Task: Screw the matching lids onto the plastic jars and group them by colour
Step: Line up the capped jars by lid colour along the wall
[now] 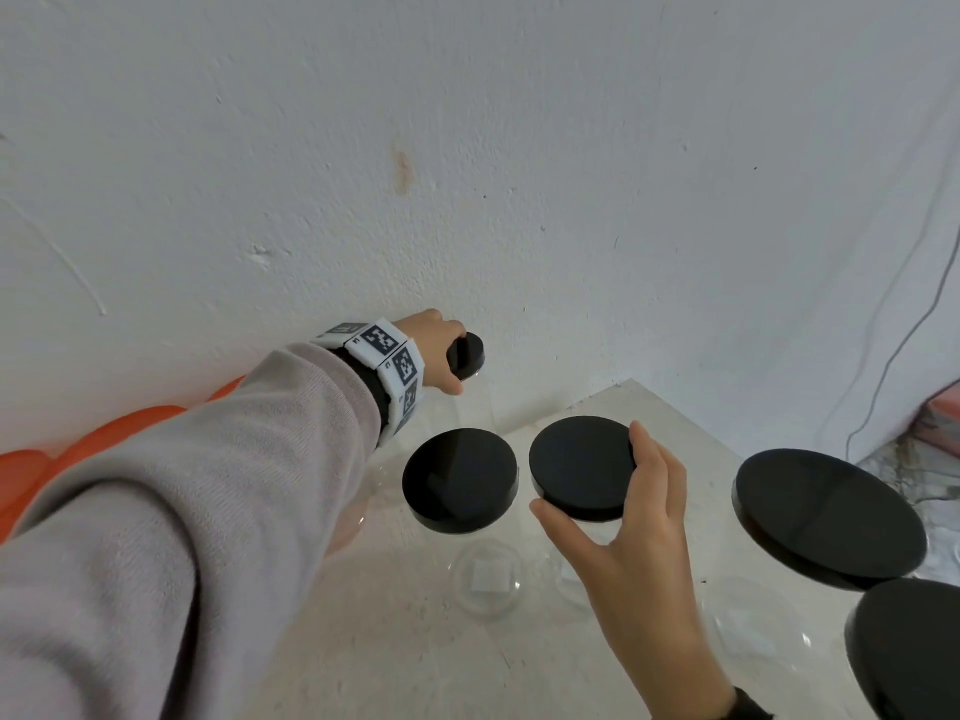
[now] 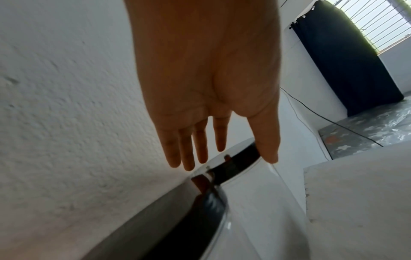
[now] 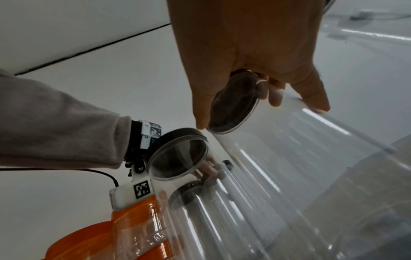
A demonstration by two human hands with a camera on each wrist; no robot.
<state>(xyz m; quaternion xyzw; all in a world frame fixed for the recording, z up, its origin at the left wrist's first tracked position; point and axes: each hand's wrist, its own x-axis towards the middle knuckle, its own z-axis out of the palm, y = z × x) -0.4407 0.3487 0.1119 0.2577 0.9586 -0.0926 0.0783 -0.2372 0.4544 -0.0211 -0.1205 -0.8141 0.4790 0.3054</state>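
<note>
Several clear plastic jars with black lids stand on a pale table [image 1: 395, 662]. My left hand [image 1: 457, 358] reaches to the far jar by the wall, with thumb and fingers round its small black lid [image 1: 470, 356]. In the left wrist view that hand [image 2: 229, 161] has its fingers and thumb on either side of the small black lid [image 2: 242, 158]. My right hand [image 1: 587, 470] grips a wider black lid [image 1: 579, 467] on a clear jar [image 3: 311, 158]. Thumb and fingers of the right hand [image 3: 238, 113] curl round this lid's rim. Another black-lidded jar [image 1: 461, 480] stands between the two hands.
Two larger black lids [image 1: 826, 517] [image 1: 909, 652] top jars at the right. Orange lids [image 1: 130, 423] line the wall at the left, behind my left sleeve. The white wall [image 1: 467, 174] is close behind the jars. A thin cable [image 1: 909, 330] hangs down at the right.
</note>
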